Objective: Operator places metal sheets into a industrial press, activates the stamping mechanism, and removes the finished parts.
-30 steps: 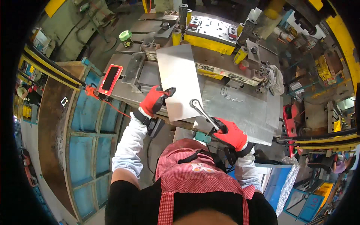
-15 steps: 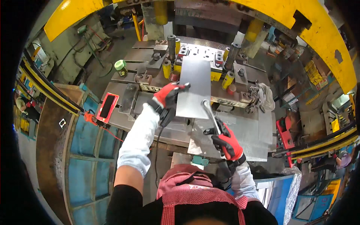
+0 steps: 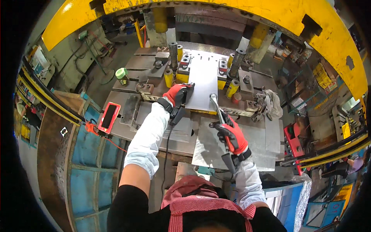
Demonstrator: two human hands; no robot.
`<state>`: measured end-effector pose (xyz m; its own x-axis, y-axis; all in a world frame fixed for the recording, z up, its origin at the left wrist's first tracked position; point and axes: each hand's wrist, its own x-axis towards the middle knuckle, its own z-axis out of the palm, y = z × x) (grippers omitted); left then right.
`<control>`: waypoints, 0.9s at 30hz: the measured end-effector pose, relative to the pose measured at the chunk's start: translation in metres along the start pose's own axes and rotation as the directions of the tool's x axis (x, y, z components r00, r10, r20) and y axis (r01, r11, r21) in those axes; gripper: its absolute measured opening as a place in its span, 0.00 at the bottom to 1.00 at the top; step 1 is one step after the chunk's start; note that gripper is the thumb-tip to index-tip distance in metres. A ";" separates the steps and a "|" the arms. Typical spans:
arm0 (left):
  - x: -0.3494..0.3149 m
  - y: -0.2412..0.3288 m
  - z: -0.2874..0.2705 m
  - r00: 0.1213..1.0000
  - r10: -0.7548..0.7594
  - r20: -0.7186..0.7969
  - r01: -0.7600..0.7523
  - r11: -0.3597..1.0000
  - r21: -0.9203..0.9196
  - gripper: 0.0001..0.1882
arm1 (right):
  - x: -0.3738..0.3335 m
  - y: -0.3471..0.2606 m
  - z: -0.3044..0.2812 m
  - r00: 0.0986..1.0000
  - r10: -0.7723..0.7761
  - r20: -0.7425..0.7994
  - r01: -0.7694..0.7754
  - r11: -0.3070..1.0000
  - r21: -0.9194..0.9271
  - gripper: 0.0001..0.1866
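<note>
1. Gloves: red with black, on left hand (image 3: 176,94) and right hand (image 3: 232,135).
2. Sleeves (image 3: 145,139): white.
3. Sheet (image 3: 203,83): plain grey metal.
4. Press frame (image 3: 247,11): yellow.
5. Posts (image 3: 168,77): yellow.
6. Apron (image 3: 201,205): red-and-white check.
7. Phone case (image 3: 109,116): red.

Even, bright overhead light fills the scene, with a pale sheen on the metal sheet (image 3: 203,83) at 12 o'clock. Shadows are soft. Fisheye distortion bends the yellow frame (image 3: 239,9) into an arc, and black vignetting closes the corners. Focus is crisp centrally.
</note>
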<state>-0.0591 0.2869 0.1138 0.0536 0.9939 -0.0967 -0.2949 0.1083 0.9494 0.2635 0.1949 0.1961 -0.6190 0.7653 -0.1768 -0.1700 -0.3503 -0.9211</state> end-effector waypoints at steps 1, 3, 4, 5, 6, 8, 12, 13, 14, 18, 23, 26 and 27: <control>0.004 0.001 0.002 1.000 0.000 0.008 0.000 1.000 0.000 0.11 | -0.003 0.003 0.000 1.000 -0.001 -0.002 0.001 1.000 0.023 0.28; 0.008 0.004 0.003 0.738 0.570 0.362 -0.617 0.351 0.705 0.10 | -0.001 0.005 0.000 1.000 -0.002 -0.004 0.003 0.999 0.044 0.27; 0.011 0.010 0.018 0.731 0.570 0.375 -0.630 0.353 0.691 0.10 | 0.005 0.003 -0.005 0.999 -0.025 -0.027 0.025 1.000 -0.010 0.27; 0.014 0.022 0.044 0.921 0.384 0.060 -0.372 0.826 0.423 0.11 | 0.011 0.000 -0.011 0.997 -0.053 -0.054 0.050 0.997 -0.064 0.26; 0.011 0.029 0.056 0.990 0.012 -0.139 -0.016 0.999 -0.027 0.11 | 0.018 -0.004 -0.014 0.997 -0.057 -0.059 0.054 0.997 -0.063 0.26; -0.001 0.026 0.028 0.999 0.051 -0.009 -0.052 0.992 -0.115 0.16 | 0.034 -0.009 -0.010 0.999 -0.028 0.016 0.028 1.000 0.014 0.26; -0.043 0.016 0.079 0.971 0.201 0.130 -0.110 0.855 -0.506 0.23 | 0.037 -0.012 -0.037 0.991 -0.124 0.045 0.127 0.988 -0.087 0.22; -0.055 0.004 0.080 0.983 0.091 0.159 0.025 0.793 -0.609 0.22 | 0.038 -0.011 -0.031 0.991 -0.120 0.059 0.125 0.989 -0.077 0.22; -0.061 -0.002 0.088 0.977 -0.013 0.212 0.161 0.696 -0.700 0.22 | 0.037 -0.013 -0.027 0.994 -0.103 0.037 0.106 0.991 -0.087 0.22; -0.047 -0.027 0.108 0.982 0.142 -0.127 -0.190 0.795 -0.577 0.20 | 0.038 -0.016 -0.026 0.999 -0.024 0.034 0.028 0.995 -0.100 0.23; -0.006 -0.058 0.078 0.945 -0.005 -0.328 -0.211 0.757 -0.619 0.22 | 0.039 -0.005 -0.022 0.993 -0.118 -0.004 0.116 0.980 -0.161 0.23; -0.027 -0.025 0.122 0.946 -0.025 -0.324 -0.211 0.710 -0.672 0.22 | -0.001 0.010 -0.025 0.964 -0.136 -0.228 0.142 0.990 0.009 0.22; -0.031 -0.021 0.121 0.951 -0.009 -0.308 -0.210 0.710 -0.672 0.23 | -0.014 0.035 -0.039 0.925 -0.221 -0.309 0.221 0.975 -0.037 0.22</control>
<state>0.0604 0.2508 0.1334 -0.2398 0.9514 -0.1930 -0.8619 -0.1172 0.4934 0.2959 0.1933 0.1528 -0.2984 0.9521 -0.0666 -0.2736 -0.1521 -0.9497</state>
